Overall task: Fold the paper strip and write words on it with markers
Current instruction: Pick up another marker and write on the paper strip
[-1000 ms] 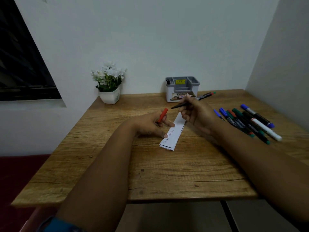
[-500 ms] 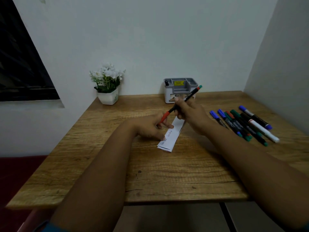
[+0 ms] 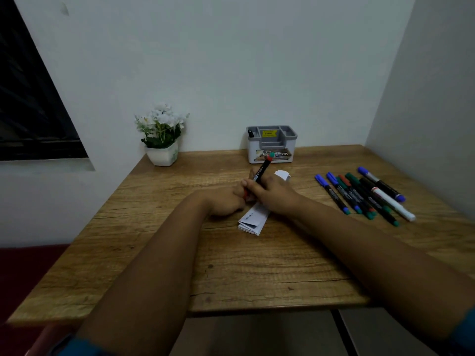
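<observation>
A person's two hands are meeting over a folded paper strip [image 3: 253, 217] lying near the middle of a wooden table [image 3: 257, 265], the strip's near end showing a line of small handwriting. The right hand [image 3: 272, 195] is curling its fingers around a black marker [image 3: 261, 170], the barrel tilting up and away toward 1 o'clock, its red-and-green end pointing at a grey desk organiser [image 3: 272, 143] standing at 12 o'clock by the wall. The left hand [image 3: 226, 201] is resting on the table just beside the strip at 9 o'clock, touching the right hand, its fingers bunching around something red; whether it is gripping that cannot be told. A row of markers [image 3: 365, 195] is lying at 3 o'clock, well apart from the strip. A potted white flower [image 3: 162, 140] is sitting at 10 o'clock in the far corner.
</observation>
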